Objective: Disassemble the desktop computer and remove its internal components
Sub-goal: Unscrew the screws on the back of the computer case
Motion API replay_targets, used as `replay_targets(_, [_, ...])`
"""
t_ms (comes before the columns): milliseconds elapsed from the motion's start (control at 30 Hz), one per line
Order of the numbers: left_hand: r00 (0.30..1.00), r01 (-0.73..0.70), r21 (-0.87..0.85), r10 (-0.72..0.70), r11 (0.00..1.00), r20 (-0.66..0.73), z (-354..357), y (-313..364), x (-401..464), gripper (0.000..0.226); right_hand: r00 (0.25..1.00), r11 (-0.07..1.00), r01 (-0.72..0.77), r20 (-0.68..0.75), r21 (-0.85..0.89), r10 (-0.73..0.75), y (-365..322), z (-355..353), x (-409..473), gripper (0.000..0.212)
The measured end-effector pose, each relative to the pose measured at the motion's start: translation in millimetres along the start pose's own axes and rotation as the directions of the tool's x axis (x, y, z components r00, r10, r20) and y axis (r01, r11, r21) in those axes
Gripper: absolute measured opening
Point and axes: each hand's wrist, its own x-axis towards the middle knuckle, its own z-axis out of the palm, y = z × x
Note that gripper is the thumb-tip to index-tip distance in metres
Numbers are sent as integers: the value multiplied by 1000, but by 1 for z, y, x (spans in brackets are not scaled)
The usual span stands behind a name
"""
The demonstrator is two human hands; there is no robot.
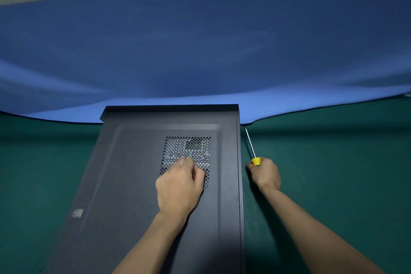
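The desktop computer (133,184) lies flat on the green counter (33,173), side panel facing up, its far end reaching the blue cloth (200,51). A small label (77,213) sits on the panel, well left of the fingers. The left hand (180,187) rests on the panel with the forearm extended forward; its fingers (189,163) are clenched, knuckles on the near edge of the perforated vent (189,149), grasping nothing visible. The right hand (264,174) is just beside the case's right edge, forearm angled in from the lower right. Its fingers are grasping the yellow handle of the screwdriver (252,151), whose shaft points away along the case edge.
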Motion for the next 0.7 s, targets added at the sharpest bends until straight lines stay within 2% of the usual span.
replay_targets(133, [1000, -23, -4, 23, 1000, -11, 2, -2, 1, 46, 1000, 1000, -10, 19, -9, 10, 7, 12, 8, 23])
replay_targets(267, [1000, -16, 11, 17, 1000, -23, 3, -1, 2, 45, 1000, 998, 8, 12, 67, -8, 10, 9, 8, 32])
replay_targets(367, [1000, 0, 3, 0, 1000, -28, 4, -3, 1, 41, 1000, 982, 14, -19, 186, -10, 13, 1, 0, 31])
replay_targets(467, [999, 36, -15, -36, 999, -7, 5, -4, 1, 35, 1000, 935, 23, -22, 354, -16, 12, -16, -16, 19])
replay_targets(600, [998, 50, -97, -47, 994, 39, -2, -8, -4, 33, 992, 817, 105, 3, 567, -129, -3, -46, -53, 12])
replay_targets(700, [987, 145, -245, -124, 959, 101, -12, -14, -8, 23, 960, 775, 240, -24, 585, -279, -14, -64, -94, 22])
